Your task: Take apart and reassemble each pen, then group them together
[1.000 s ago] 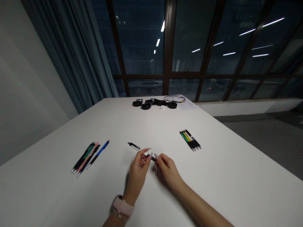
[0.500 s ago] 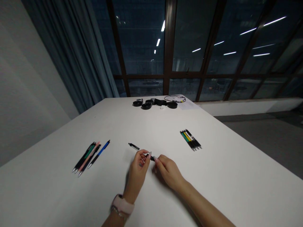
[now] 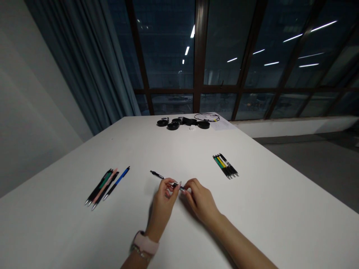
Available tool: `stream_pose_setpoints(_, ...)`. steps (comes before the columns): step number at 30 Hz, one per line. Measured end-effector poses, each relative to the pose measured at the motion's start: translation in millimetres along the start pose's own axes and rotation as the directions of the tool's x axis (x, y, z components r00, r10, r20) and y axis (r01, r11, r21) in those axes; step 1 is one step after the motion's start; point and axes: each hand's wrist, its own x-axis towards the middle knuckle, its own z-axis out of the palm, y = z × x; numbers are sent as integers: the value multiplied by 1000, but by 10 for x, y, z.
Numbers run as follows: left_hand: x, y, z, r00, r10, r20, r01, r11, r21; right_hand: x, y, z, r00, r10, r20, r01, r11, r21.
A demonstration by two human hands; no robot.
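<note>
A pen [image 3: 157,174] slants over the desk [image 3: 269,216] — the left hand [image 3: 163,204] pinches its barrel, and the right hand's [image 3: 202,201] grip is closed about the lower end. Best to hold the left steady, barrel in line, right fingertips light.

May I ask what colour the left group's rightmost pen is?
The rightmost pen is blue with a black grip (head view).

No legible lettering, labels, numbers or signs anywhere.
</note>
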Motion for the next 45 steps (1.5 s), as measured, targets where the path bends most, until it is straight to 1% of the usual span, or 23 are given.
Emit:
stream_pose_setpoints(4,-14,0,-5,999,2,33,-2,1000,24,-8,4,48,999,32,36,-32,999,-8)
stream_pose_setpoints(8,-4,40,-30,1000,-5,9,5,1000,-1,-27,-32,34,998,53,25,-54,997,63)
stream_pose_setpoints(11,14,79,-47,1000,-20,-5,20,999,-44,-32,-54,12,999,22,37,-25,994,103)
stream_pose_setpoints(15,22,124,-61,1000,-27,10,28,997,-71,-17,-53,1,999,-37,18,37,999,38)
stream_pose_setpoints(21,9,140,-81,1000,0,24,-1,1000,25,-11,-68,2,1000,-7,25,8,999,-41)
stream_pose_setpoints(25,4,145,-70,1000,3,30,-4,999,40,-19,-78,21,999,9,33,-7,998,-60)
stream_pose_setpoints(28,8,136,-51,999,-27,20,26,1000,13,-18,-81,35,999,-4,53,7,999,-52)
stream_pose_setpoints(31,18,112,-33,997,-64,37,66,995,-70,-17,-77,35,998,-7,65,10,999,-35)
stream_pose_setpoints(34,26,85,-22,993,-99,64,108,980,-165,-16,-62,18,999,-9,45,10,1000,-2)
stream_pose_setpoints(36,29,71,-20,992,-111,66,122,973,-196,-14,-47,6,999,-30,30,30,1000,4)
stream_pose_setpoints(41,29,67,-19,993,-109,50,117,977,-180,1,-26,7,995,-97,21,99,989,-114)
stream_pose_setpoints(43,26,72,-17,993,-112,48,118,977,-175,7,-30,19,997,-73,11,74,987,-145)
stream_pose_setpoints(45,20,75,-14,993,-112,46,118,980,-162,12,-37,29,1000,-24,16,26,986,-167)
